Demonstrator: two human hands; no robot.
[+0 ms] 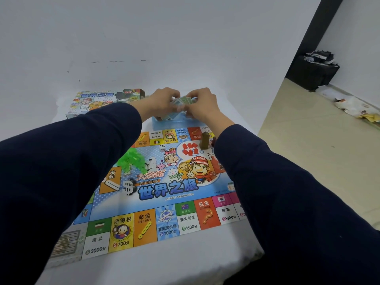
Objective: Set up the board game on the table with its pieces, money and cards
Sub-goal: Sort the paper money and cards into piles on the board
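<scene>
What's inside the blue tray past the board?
A few cards or notes stand in the blue tray, near its front wall. Both hands, left and right, hold a paper stack above it and cover the rest of the inside.

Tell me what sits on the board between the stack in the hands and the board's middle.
Both hands, left hand and right hand, hold the stack of cards beyond the board's far edge. On the board toward its middle: a white die, red pieces, a brown token, green pieces.
</scene>
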